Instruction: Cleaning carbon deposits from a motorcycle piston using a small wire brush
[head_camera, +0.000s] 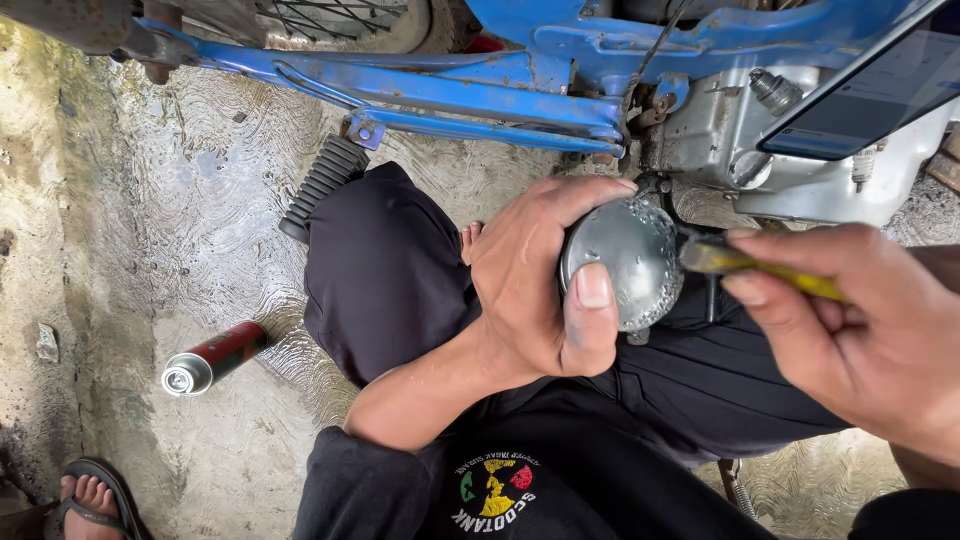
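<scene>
A red spray can lies on wet concrete beside a blue motorcycle frame.

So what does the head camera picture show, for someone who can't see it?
A person's left hand grips a round, wet silver metal part while the right hand holds a yellow-handled tool against its edge. They sit on wet concrete beside a blue motorbike frame, with a spray can lying nearby.

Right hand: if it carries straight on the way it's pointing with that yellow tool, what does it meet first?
The right hand points leftward, and its yellow-handled tool is already at the edge of the round metal cover held in the left hand. So the cover comes first, though depth is hard to judge.
</scene>
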